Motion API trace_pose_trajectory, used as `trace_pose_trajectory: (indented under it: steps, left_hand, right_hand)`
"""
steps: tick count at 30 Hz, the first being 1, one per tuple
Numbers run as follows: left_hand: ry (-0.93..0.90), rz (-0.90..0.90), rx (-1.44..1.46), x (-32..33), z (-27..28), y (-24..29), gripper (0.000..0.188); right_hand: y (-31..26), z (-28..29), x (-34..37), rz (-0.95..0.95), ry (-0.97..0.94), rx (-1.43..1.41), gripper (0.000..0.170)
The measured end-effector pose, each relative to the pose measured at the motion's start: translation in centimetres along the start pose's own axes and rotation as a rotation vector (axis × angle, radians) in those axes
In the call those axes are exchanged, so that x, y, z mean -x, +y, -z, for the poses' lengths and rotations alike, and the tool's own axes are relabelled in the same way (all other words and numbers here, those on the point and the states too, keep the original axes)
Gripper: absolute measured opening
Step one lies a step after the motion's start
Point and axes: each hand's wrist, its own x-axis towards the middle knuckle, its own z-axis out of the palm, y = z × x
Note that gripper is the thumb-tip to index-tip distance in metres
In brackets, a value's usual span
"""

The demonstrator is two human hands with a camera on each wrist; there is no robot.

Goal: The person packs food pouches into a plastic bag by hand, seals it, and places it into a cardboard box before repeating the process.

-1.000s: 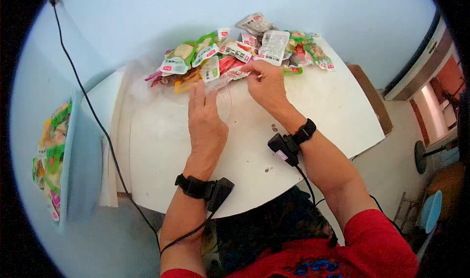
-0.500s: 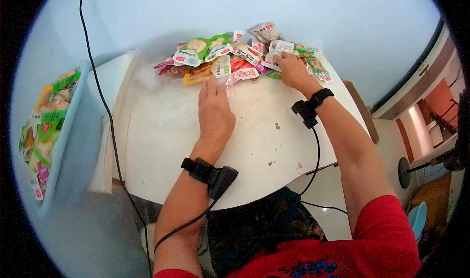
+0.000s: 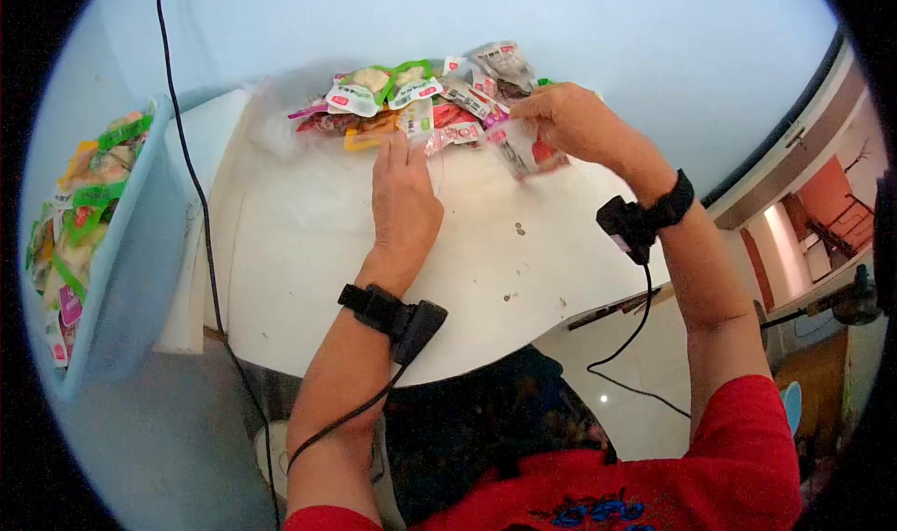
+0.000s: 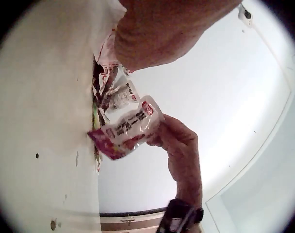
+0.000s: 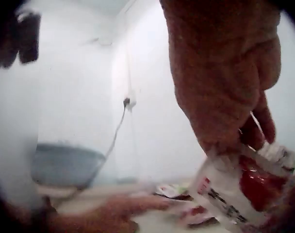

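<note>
My right hand pinches a sealed packet at one end, raised at the right of the packet pile. In the left wrist view this packet shows white with dark print and a purple end, hanging from the right hand; the right wrist view shows red contents in the packet. My left hand lies with fingers stretched out at the near edge of the pile, beside a clear plastic bag. Its fingertips are hidden in the left wrist view.
A blue basket with several packets stands left of the white table. A black cable runs down between them. Small dark spots mark the tabletop. The blue wall rises right behind the pile.
My right hand has gone from the pile's front to its right part, taken hold of a packet and lifted it toward the right. The left hand stays near the pile's front.
</note>
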Motion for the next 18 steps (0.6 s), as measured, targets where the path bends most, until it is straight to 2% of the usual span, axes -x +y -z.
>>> trace_pose_trajectory:
  steps: [3, 4, 5, 7, 8, 11, 12, 15, 17, 18]
  left_hand:
    - [-0.027, 0.003, 0.012, -0.1, 0.4, 0.3, 0.042]
    - [-0.056, 0.021, 0.027, -0.1, 0.5, 0.2, 0.047]
    - [-0.082, 0.037, 0.04, 0.0, 0.5, 0.2, 0.052]
    - [-0.003, -0.032, 0.025, 0.0, 0.3, 0.1, 0.042]
    - [0.039, -0.067, 0.016, 0.1, 0.3, 0.0, 0.038]
    - [-0.006, -0.021, 0.027, -0.1, 0.3, 0.0, 0.038]
    - [-0.005, -0.016, 0.028, -0.1, 0.3, 0.1, 0.039]
    - [-0.039, 0.019, 0.039, -0.1, 0.4, 0.4, 0.042]
    - [-0.098, 0.056, 0.053, -0.2, 0.8, 0.8, 0.048]
    - [-0.103, 0.063, 0.056, -0.2, 0.8, 1.0, 0.048]
  right_hand:
    - [-0.6, 0.5, -0.6, 0.033, -0.273, -0.297, 0.023]
    - [-1.0, 0.1, -0.8, 0.096, -0.276, -0.268, 0.028]
    - [-1.4, -1.0, -1.0, 0.085, -0.232, -0.327, 0.03]
    - [-2.0, -3.1, -1.2, 0.066, -0.138, -0.444, 0.034]
    - [-2.0, -3.7, -1.0, -0.01, -0.13, -0.519, 0.037]
    - [0.0, -6.7, 1.1, 0.004, 0.107, -0.255, 0.036]
    - [1.1, -7.3, 2.0, -0.044, 0.122, -0.309, 0.042]
    - [-0.5, -4.3, 4.7, -0.425, -0.184, -0.181, 0.056]
    - [-0.8, -5.2, 7.1, -0.537, -0.313, -0.303, 0.07]
    - [-0.6, -6.3, 8.3, -0.424, -0.312, -0.314, 0.068]
